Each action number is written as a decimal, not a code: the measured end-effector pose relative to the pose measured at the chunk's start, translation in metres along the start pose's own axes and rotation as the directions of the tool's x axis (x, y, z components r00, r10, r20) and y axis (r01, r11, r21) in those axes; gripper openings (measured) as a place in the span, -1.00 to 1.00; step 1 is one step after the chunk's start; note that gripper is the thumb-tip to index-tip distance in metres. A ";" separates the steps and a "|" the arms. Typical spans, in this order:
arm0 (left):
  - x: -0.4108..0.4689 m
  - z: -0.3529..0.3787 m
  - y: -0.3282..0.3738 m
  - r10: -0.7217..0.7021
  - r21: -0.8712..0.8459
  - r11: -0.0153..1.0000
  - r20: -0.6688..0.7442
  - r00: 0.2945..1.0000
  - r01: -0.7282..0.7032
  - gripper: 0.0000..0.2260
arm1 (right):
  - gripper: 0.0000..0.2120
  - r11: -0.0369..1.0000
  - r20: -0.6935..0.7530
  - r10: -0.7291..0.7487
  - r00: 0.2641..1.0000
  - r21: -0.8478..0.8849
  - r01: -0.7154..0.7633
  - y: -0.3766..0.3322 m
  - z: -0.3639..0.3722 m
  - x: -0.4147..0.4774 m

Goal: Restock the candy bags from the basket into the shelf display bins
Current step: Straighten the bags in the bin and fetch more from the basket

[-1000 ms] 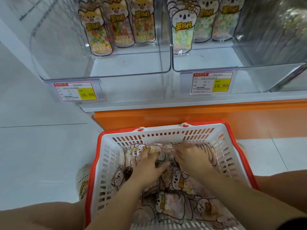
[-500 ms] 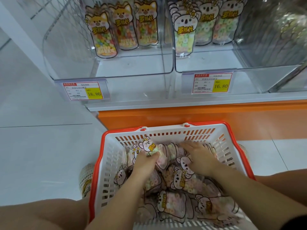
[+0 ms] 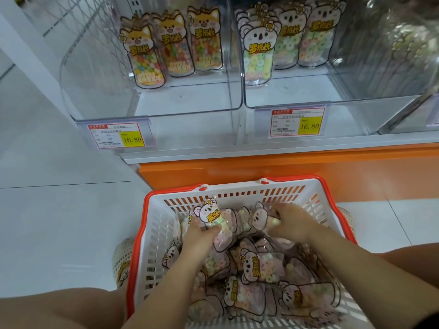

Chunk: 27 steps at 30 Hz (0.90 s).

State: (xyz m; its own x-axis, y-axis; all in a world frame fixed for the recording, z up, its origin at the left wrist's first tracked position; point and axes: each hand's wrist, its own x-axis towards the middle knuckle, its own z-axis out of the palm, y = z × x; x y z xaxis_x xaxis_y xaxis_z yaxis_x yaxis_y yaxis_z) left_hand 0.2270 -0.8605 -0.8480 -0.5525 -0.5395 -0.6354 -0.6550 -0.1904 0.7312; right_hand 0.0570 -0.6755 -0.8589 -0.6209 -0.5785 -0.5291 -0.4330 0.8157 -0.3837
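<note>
since a second ago the two hands have drawn apart in the pile, and the left hand [image 3: 202,238] has pulled one koala candy bag [image 3: 209,213] up so that its printed head stands clear of the others. that bag sits upright at the tips of the left hand, the fingers and thumb pinched round its lower part. just to the right of it the right hand [image 3: 293,224] lies curled over a second koala bag [image 3: 257,216] at the far end of the basket; the fingers are blurred, so i cannot tell whether it grips that bag or only rests on it. nearer the person than both hands, under the forearms, lies the heap of loose koala bags [image 3: 261,269], flat and overlapping. all of this is inside the white basket [image 3: 237,194] with its orange rim, which stands on the pale tiled floor [image 3: 59,233]. beyond the hands rises the orange shelf base [image 3: 285,169], and above it two clear bins: the koala bin [image 3: 344,119], up and beyond the right hand, with shelved koala bags [image 3: 259,51] upright at its back, and the dog-face bin [image 3: 190,124], beyond the left hand, with orange dog-face bags [image 3: 175,51]. each bin front carries a price tag, the left tag [image 3: 118,136] and the right tag [image 3: 297,122], both reading 16.80.
</note>
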 end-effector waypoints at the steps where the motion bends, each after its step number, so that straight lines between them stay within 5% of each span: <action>1: 0.001 0.000 0.000 0.001 0.004 1.000 0.008 1.000 -0.001 -0.69 | -0.74 0.999 -0.066 -0.008 0.998 0.037 0.010 -0.013 -0.006 -0.005; 6: -0.008 0.010 0.012 -0.078 -0.108 0.990 0.121 0.990 0.091 -0.71 | -0.85 0.909 -0.223 0.005 0.975 0.408 0.089 -0.079 0.007 -0.035; 10: -0.015 0.009 0.023 -0.088 -0.255 0.960 0.120 0.989 0.116 -0.79 | -0.76 0.929 -0.247 -0.174 0.953 0.281 0.242 -0.092 0.020 -0.055; 15: -0.046 0.002 0.049 -0.012 -0.364 0.927 0.223 0.975 0.095 -0.83 | -0.91 0.838 -0.232 -0.196 0.953 0.464 0.286 -0.088 -0.016 -0.072; 19: -0.073 0.001 0.075 0.064 -0.478 0.870 0.351 0.934 0.120 -0.60 | -0.46 0.747 -0.288 -0.104 0.952 0.610 0.266 -0.086 -0.048 -0.091; 24: -0.103 -0.003 0.106 0.215 -0.366 0.929 0.424 0.880 -0.051 -0.20 | -0.35 0.504 -0.266 -0.201 0.943 0.798 0.332 -0.097 -0.080 -0.119; 27: -0.124 -0.005 0.127 0.363 -0.287 0.925 0.483 0.797 -0.247 -0.57 | -0.54 0.430 -0.309 -0.271 0.912 0.808 0.402 -0.105 -0.094 -0.134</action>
State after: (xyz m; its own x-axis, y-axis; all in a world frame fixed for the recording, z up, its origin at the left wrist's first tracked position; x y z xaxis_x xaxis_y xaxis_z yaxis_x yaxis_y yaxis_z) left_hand 0.2144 -0.8217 -0.6753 -0.9268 -0.1033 -0.3610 -0.3215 -0.2783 0.9051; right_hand 0.1244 -0.6825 -0.6771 -0.6506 -0.7456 -0.1443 0.0921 0.1112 -0.9895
